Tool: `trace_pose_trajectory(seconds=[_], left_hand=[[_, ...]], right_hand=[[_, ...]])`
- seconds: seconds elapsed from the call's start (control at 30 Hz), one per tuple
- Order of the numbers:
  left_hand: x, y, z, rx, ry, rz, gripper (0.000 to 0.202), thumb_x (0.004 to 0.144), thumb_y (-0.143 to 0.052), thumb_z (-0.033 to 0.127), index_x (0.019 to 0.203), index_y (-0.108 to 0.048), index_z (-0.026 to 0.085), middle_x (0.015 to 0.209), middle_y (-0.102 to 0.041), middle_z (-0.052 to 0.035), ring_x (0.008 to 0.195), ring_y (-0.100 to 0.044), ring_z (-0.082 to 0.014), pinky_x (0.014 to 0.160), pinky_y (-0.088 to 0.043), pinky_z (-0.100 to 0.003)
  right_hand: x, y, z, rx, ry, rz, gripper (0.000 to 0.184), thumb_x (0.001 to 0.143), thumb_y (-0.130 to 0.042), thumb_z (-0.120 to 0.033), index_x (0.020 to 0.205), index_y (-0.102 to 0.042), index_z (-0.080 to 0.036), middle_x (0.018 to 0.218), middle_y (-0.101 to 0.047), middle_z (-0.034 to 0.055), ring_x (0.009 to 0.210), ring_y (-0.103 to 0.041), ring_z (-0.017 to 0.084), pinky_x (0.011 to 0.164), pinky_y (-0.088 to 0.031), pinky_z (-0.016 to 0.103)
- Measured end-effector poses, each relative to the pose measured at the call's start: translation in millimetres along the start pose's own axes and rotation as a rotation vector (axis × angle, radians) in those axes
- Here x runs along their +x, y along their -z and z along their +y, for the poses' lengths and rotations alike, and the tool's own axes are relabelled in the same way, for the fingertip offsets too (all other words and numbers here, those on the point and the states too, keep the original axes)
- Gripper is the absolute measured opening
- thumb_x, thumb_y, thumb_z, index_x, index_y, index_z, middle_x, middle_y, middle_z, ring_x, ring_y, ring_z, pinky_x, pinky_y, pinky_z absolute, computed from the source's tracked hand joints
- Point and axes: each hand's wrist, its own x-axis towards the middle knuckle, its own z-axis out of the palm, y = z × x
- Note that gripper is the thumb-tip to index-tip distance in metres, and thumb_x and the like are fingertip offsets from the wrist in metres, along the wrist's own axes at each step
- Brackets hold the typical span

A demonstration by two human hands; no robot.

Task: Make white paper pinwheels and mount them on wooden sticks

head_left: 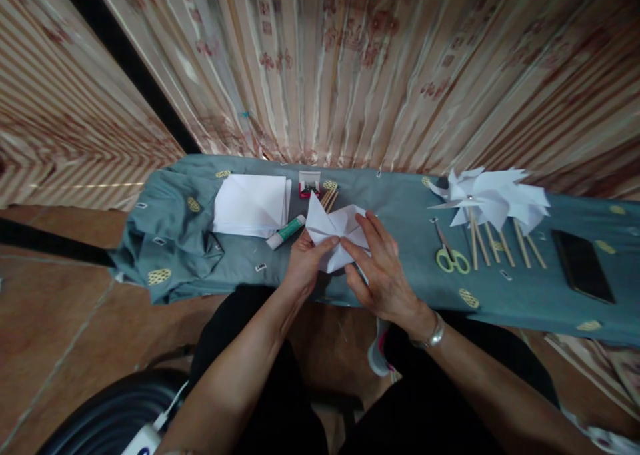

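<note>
A white folded paper pinwheel (336,223) with pointed blades is held over the front of the cloth-covered bench. My left hand (306,258) grips its lower left side, the thumb pressed close to the middle and the other fingers hidden underneath. On the right side, my right hand (379,261) has the pinwheel in its fingers: one fingertip rests near the centre, another on the upper right blade. Just behind the paper lie several thin wooden sticks (329,198), partly covered by it. To the left is a glue stick (286,232) with a green label.
A stack of white paper (250,205) lies left, near a small open red box (309,185). Farther right are green-handled scissors (453,258), several finished pinwheels on sticks (493,198) and a black phone (583,266). A curtain (350,75) hangs behind the bench (400,288).
</note>
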Motion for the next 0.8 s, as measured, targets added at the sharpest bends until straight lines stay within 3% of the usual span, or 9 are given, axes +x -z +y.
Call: trace_pose_trajectory(seconds=[0.17,0.47,0.8], left_hand=[[1.8,0.2,-2.8,0.027,-0.007,0.003,0.032,0.052,-0.084,0.024,0.080,-0.071,0.015,0.078,-0.073,-0.0025,0.067,-0.062,-0.0147,0.073,-0.047,-0.028],[5.9,1.3,-4.9,0.081,-0.053,0.035,0.025,0.054,-0.080,0.023,0.076,-0.071,0.016,0.076,-0.072,-0.0010,0.067,-0.060,-0.0146,0.071,-0.047,-0.027],[10.4,0.2,-6.8,0.072,-0.068,0.038,0.024,0.055,-0.079,0.020,0.077,-0.071,0.017,0.077,-0.073,-0.0013,0.071,-0.063,-0.0169,0.074,-0.047,-0.029]], right_hand=[[1.1,1.7,0.3,0.016,-0.025,-0.003,0.053,0.088,-0.048,-0.018,0.140,-0.041,-0.028,0.160,-0.021,0.0069,0.147,-0.017,0.034,0.109,-0.031,0.061],[1.1,-1.1,2.9,0.017,-0.017,-0.002,0.048,0.089,-0.049,-0.021,0.137,-0.045,-0.026,0.159,-0.022,0.0074,0.147,-0.017,0.032,0.111,-0.030,0.059],[5.1,4.9,11.3,0.114,-0.107,0.060,0.034,0.094,-0.047,-0.031,0.127,-0.055,-0.028,0.154,-0.034,0.0033,0.146,-0.022,0.029,0.116,-0.030,0.054]])
